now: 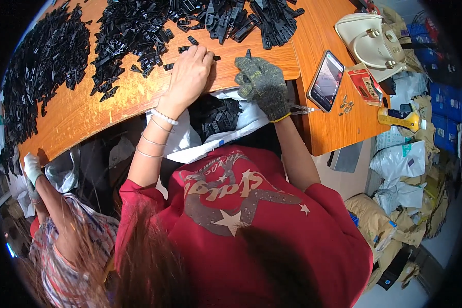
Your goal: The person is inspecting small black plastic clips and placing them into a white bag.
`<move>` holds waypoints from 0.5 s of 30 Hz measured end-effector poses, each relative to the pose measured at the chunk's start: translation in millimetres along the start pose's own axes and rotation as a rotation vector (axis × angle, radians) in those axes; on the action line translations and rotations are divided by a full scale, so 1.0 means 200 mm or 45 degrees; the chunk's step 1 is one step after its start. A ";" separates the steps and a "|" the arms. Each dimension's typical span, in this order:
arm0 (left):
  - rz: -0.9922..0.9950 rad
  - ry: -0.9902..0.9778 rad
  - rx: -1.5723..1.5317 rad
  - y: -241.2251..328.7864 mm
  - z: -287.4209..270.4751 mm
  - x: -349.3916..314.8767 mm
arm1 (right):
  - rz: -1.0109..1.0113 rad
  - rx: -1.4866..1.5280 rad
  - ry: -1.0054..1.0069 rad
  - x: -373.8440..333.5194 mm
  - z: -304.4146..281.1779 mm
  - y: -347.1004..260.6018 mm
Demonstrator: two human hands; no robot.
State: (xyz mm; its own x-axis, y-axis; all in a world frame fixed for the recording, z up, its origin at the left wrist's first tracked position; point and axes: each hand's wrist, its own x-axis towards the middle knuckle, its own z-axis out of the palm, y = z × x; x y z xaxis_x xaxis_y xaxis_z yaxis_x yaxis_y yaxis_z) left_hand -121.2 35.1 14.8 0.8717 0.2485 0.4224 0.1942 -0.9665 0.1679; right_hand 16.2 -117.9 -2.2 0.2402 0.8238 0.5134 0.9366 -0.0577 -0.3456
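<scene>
My left hand (191, 74), bare with bracelets at the wrist, is over the front edge of the wooden table, its fingers closed. A small black plastic part (216, 58) sticks out at its fingertips. To its right, my right hand (264, 87) wears a grey knitted glove and is curled closed, with a black plastic clip (248, 53) poking up from its fingers. What else lies inside the glove's grip is hidden. Below both hands, a white bag (208, 148) hangs open against the table edge, holding many black parts (220, 117).
Heaps of black plastic parts (126, 36) cover the table (154, 84). On the right-hand tabletop lie a phone (327, 81), small metal pieces (346, 106), a red packet (364, 83), a yellow bottle (399, 119) and a cream handbag (369, 41). Another person's gloved hand (32, 167) touches the table's left end.
</scene>
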 end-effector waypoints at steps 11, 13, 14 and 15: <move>0.061 0.031 -0.041 -0.02 0.00 0.03 | 0.038 0.024 -0.045 0.01 -0.01 -0.01; 0.038 0.014 -0.085 -0.02 0.02 0.02 | 0.065 0.040 -0.056 0.00 -0.01 -0.01; 0.042 0.014 -0.087 -0.02 0.01 0.03 | 0.067 0.037 -0.055 0.00 -0.01 0.00; 0.050 -0.001 -0.068 -0.01 0.01 0.03 | 0.051 0.023 -0.034 -0.01 0.00 0.01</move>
State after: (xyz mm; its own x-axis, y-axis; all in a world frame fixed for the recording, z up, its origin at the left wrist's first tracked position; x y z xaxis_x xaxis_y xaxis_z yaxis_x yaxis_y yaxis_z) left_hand -115.8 39.0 15.3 0.8785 0.2105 0.4289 0.1355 -0.9706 0.1989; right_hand 17.1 -119.3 -4.2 0.2702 0.8357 0.4781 0.9216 -0.0807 -0.3797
